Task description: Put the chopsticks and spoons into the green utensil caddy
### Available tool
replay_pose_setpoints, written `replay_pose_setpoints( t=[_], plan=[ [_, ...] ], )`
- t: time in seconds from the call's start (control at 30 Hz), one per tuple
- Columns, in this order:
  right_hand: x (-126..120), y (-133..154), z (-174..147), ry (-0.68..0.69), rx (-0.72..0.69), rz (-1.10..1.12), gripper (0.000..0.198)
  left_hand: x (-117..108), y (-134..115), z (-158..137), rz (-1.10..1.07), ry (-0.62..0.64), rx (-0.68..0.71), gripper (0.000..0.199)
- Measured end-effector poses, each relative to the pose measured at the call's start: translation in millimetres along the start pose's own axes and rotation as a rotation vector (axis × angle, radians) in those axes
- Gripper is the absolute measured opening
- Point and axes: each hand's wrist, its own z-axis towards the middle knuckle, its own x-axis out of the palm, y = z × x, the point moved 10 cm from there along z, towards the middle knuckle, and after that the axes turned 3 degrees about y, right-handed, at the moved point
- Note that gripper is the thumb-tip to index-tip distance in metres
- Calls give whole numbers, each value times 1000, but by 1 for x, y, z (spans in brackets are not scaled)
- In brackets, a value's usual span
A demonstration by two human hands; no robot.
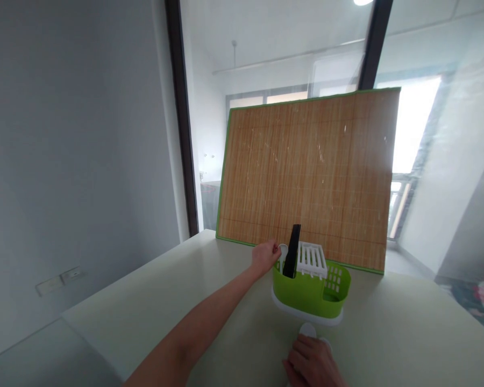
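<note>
A green holder [302,293] with a white base stands on the table. At its left end, my left hand [265,258] is closed, its fingertips pinching the rim of a white spoon [283,252] that stands upright in the holder. Beside the spoon, a long black utensil [292,250] leans upright in the same holder. A white slatted rack [312,258] sits across the middle. In front of the holder, my right hand [312,361] is curled over white spoons [307,330]; their rounded ends show past the fingers, and the rest is hidden under the hand.
A large bamboo mat [306,172] with a green border stands upright behind the holder on the pale table [177,285]. Glass panels with dark frames [181,118] rise behind it. A grey wall [76,134] is on the left.
</note>
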Motion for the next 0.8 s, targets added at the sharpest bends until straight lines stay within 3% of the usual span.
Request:
replay_pose_setpoints(
  t=[0.13, 0.23, 0.33, 0.4, 0.47, 0.6, 0.7, 0.8],
  plan=[
    [0, -1, 0, 13, 19, -1, 25, -1, 0, 0, 2, -6, 0, 22],
    [-3, 0, 0, 4, 14, 7, 25, -14, 2, -3, -30, -44, 2, 27],
    [-8, 0, 1, -32, 19, 3, 25, -36, 8, -23, -161, -174, 3, 29],
    [-10, -2, 2, -46, 40, 5, 22, -39, 13, -46, -270, -226, 1, 28],
    [-10, -3, 3, -52, 46, 11, 18, -23, 16, -70, -356, -189, 1, 28],
    [-10, -3, 1, -66, 32, 9, 17, 37, 6, -110, -399, 67, 16, 27],
    [-13, -2, 0, -77, 27, 5, 17, 74, -10, -124, -363, 260, 52, 28],
    [-20, 1, 2, -96, 6, 3, 15, 96, -24, -130, -323, 419, 70, 39]
  ],
)
